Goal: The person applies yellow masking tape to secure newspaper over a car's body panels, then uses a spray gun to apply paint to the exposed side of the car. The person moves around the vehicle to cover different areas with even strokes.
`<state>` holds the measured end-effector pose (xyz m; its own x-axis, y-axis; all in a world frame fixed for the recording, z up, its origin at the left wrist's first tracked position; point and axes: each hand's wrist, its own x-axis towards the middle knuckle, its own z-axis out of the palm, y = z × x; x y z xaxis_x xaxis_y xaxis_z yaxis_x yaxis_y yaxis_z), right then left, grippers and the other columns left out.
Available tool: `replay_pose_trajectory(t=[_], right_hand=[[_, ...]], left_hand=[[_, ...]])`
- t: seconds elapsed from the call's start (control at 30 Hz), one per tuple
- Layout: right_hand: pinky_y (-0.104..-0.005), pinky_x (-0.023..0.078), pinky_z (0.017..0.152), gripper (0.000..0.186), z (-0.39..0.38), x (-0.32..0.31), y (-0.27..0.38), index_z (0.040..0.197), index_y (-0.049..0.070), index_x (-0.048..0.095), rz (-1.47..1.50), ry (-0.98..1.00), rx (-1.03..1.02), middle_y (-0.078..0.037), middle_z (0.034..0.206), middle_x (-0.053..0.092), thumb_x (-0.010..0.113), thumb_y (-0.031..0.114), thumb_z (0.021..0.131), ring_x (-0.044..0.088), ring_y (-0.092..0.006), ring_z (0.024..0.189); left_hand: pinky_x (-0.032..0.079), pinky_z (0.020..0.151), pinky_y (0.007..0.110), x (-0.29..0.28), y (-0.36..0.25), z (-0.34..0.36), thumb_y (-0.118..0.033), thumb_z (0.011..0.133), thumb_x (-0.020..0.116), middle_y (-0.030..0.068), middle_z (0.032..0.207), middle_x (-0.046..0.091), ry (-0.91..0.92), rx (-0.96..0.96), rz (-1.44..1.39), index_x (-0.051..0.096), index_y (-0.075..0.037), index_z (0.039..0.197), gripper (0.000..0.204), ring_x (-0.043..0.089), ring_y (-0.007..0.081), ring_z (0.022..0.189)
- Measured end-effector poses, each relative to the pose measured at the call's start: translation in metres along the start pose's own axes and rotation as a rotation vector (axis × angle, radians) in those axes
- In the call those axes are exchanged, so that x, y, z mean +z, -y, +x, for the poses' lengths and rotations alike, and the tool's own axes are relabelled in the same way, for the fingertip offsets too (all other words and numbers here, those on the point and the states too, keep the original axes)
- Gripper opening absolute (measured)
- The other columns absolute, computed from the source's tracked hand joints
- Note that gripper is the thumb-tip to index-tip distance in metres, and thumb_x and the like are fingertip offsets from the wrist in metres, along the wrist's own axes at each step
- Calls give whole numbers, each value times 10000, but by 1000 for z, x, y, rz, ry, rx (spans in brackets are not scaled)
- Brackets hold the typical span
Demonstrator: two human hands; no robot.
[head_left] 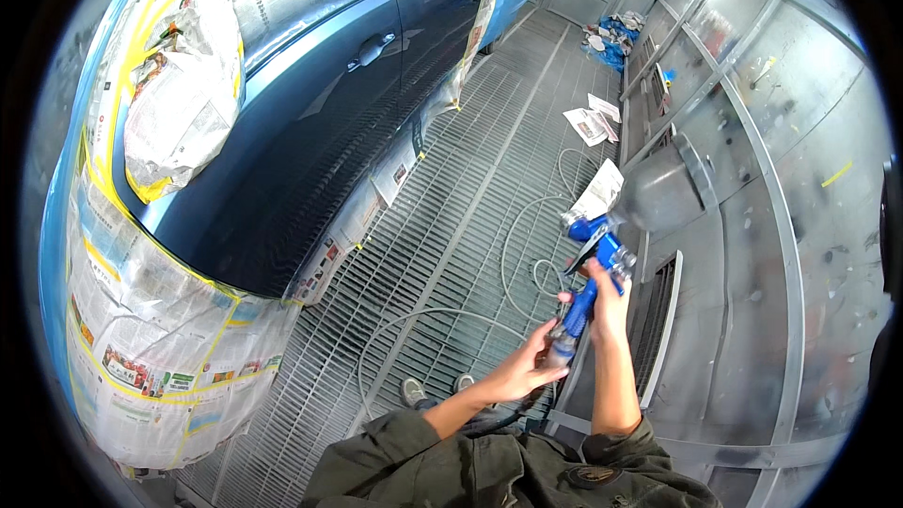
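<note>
A blue spray gun (585, 309) is in front of me, tilted, with a translucent grey paint cup (666, 186) at its far end. My right hand (607, 301) is closed around the gun's body, just below the black trigger. Lower down, my left hand (527, 364) pinches the clear and metal fitting (562, 348) at the bottom of the handle, with thumb and fingers on either side. A dark hose runs from that end toward my body. To the left stands a dark blue car (310, 141), its side bare between masked areas.
Newspaper (198, 357) and yellow tape cover the car's front and mirror (179, 122). A thin hose (508, 245) loops over the grated floor (442, 263). Paper sheets (593, 122) and a crumpled blue and white heap (613, 39) lie along the metal wall (752, 320) at right.
</note>
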<state>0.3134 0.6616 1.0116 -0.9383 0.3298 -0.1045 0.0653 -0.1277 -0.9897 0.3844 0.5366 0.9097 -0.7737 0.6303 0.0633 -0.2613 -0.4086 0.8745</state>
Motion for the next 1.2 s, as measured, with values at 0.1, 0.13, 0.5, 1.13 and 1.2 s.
replay_pose_trajectory(t=[0.1,0.13,0.5,1.13,1.2], right_hand=[[-200,415,538,156,-19,3,-7,874,-11,616,-349,-56,-258,24,728,578,663,136,853,506,-48,625],[-190,396,541,136,-23,-3,-11,867,-9,613,-376,-79,-296,28,725,579,666,114,845,497,-38,622],[-277,395,487,179,-37,-40,21,774,-17,560,-989,-152,-686,-73,593,532,655,114,850,491,-141,497],[-265,458,668,239,-28,-25,-8,1044,9,555,-384,17,-329,-39,865,597,644,163,884,561,-147,745],[-356,515,804,403,-26,-5,-18,1247,18,484,-31,138,-94,-96,1100,623,614,179,901,599,-205,1001]], left_hand=[[463,897,283,8,-9,3,-25,880,624,73,1092,511,-92,-44,-67,135,-99,1465,766,519,140,1050],[469,880,272,12,-8,1,-16,876,626,58,1056,508,-127,-65,-70,138,-100,1464,769,523,127,1012],[503,834,263,27,5,8,45,858,615,50,1080,447,-79,-31,-152,180,-98,1462,758,498,120,943],[429,794,237,12,0,9,-32,855,650,21,979,486,-2,-63,-210,175,-96,1459,771,487,99,891],[428,805,256,7,-3,11,-52,862,640,22,974,488,60,-79,-204,174,-109,1456,757,492,110,888]])
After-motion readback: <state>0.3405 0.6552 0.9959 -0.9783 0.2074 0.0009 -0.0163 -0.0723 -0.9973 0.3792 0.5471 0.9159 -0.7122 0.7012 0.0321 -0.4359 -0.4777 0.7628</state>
